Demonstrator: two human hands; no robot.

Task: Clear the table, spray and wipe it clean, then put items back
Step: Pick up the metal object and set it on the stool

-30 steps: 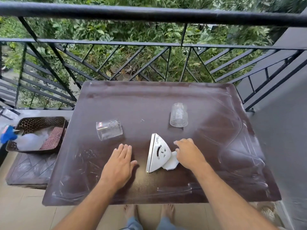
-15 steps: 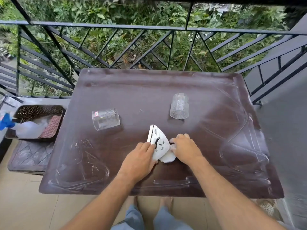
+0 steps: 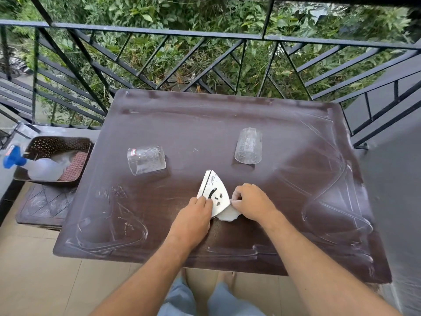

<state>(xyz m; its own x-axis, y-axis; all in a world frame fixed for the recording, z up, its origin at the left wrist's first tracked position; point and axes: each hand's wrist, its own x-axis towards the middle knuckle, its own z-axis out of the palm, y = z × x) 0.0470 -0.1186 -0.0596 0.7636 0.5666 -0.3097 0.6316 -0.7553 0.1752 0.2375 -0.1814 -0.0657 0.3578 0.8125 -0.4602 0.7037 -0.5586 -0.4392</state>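
both hands meet at the near middle of the brown table (image 3: 284, 224). left hand (image 3: 193, 221) lies palm down with its fingers curled over the near left corner of a metal napkin holder (image 3: 213, 193), pressing on it. right hand (image 3: 251, 202) is closed, fingertips pinching the edge of a white napkin (image 3: 229, 214) that sticks out from under the holder's right side. whether the napkin is tucked inside the holder or only under it, i cannot tell. the holder is a flat silver wedge with a face-like cutout, its point aimed away from the person.

farther out, two clear glasses lie on their sides on the tabletop, well apart: left glass (image 3: 145, 159) with a small label, right glass (image 3: 248, 145) with its mouth toward the person. pale streaks mark the table surface.

off the left edge, a dark perforated basket (image 3: 57, 143) sits on a lower dark surface and holds a spray bottle (image 3: 41, 168) with a blue head and a checked cloth (image 3: 75, 166).

beyond the table runs a black metal railing (image 3: 159, 34), with green foliage behind it.
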